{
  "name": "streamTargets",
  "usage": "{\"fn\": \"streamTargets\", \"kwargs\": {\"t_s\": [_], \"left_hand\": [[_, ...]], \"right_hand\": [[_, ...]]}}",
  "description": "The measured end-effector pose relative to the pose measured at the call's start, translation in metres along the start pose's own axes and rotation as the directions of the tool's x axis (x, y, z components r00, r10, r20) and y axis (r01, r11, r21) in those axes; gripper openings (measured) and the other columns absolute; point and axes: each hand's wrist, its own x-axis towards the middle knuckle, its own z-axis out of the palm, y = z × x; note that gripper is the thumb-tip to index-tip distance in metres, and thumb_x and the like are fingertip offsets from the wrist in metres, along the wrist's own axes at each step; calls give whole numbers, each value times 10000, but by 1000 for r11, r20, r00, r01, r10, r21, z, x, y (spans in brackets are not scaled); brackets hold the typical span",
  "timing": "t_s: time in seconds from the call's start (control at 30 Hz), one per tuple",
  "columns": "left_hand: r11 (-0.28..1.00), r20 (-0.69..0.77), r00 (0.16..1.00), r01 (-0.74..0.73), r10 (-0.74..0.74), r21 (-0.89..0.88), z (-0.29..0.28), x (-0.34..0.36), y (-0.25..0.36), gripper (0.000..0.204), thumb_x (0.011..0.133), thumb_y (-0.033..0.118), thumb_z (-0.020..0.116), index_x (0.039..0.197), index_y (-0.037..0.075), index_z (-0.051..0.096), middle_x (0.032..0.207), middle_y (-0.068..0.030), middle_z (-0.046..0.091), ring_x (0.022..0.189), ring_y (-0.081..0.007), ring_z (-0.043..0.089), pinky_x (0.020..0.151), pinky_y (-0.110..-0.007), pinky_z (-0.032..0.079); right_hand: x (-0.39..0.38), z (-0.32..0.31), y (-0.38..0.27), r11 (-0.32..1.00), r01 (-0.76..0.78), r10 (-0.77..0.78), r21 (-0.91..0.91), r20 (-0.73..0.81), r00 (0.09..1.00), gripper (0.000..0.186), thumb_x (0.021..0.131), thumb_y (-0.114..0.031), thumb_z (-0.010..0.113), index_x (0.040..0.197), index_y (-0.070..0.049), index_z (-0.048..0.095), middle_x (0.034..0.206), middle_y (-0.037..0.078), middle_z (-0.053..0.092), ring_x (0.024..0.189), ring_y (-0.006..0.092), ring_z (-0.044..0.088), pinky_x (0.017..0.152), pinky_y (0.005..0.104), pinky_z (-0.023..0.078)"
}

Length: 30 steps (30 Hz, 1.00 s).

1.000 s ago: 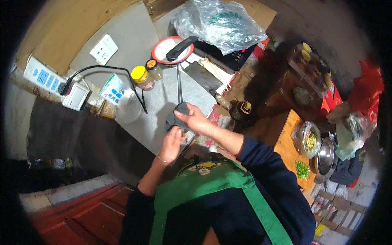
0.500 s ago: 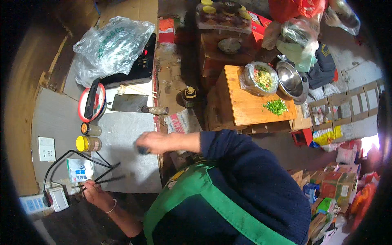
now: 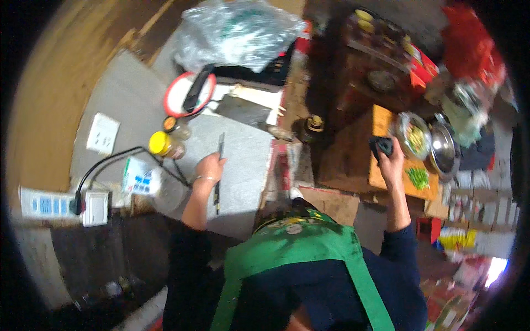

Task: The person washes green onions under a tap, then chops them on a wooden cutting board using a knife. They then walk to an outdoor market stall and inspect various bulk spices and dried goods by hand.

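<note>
My left hand (image 3: 207, 167) is closed around dark chopsticks (image 3: 217, 198) above the grey counter (image 3: 245, 157). Off to the right, my right hand (image 3: 392, 164) grips a dark, crumpled cloth (image 3: 381, 145) over the left part of a wooden cutting board (image 3: 377, 175). Beside it are a bowl of chopped food (image 3: 416, 139) under clear plastic and a pile of chopped green vegetables (image 3: 418, 177). A cleaver (image 3: 243, 109) lies at the counter's far side, beyond my left hand.
Two jars, one with a yellow lid (image 3: 160, 143), stand left of my left hand, near a white packet (image 3: 141, 176) and a black power cord (image 3: 107, 161). A red-rimmed dish (image 3: 172, 100) sits farther back. Metal bowls (image 3: 443, 149) are right of the board; a dark bottle (image 3: 313, 126) stands between the surfaces.
My right hand has swung from the grey counter to the cutting board with the dark cloth. My left hand has moved from beside the power outlet to over the counter, still holding the chopsticks.
</note>
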Motion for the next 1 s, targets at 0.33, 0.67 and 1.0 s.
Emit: {"fn": "streamTargets", "kwargs": {"t_s": [0.33,0.67,1.0], "left_hand": [[737,-312,939,-109,-143,-667,-26,-25,-6,170,838,185,627,804,26,576,676,-140,611,624,-253,603,582,-361,460],[423,-646,441,-505,-623,-752,-165,-138,-60,58,902,114,564,894,56,566,763,37,526,657,-55,468,587,-202,392],[-5,-655,575,-754,-491,-657,-195,-160,-126,149,948,164,441,962,48,532,776,-6,506,628,-89,442,534,-218,380]], "right_hand": [[-38,189,-107,717,689,-556,104,681,476,723,693,-163,748,1311,-27,398,1328,244,367,1219,406,361,1015,448,326],[-61,196,-62,738,666,-422,107,844,331,502,740,-106,701,1191,-18,501,1223,197,479,1162,380,443,967,405,392],[-66,132,0,750,656,-344,-88,794,501,389,751,-123,687,1100,-17,552,1078,192,554,1032,372,519,853,416,463]]}}
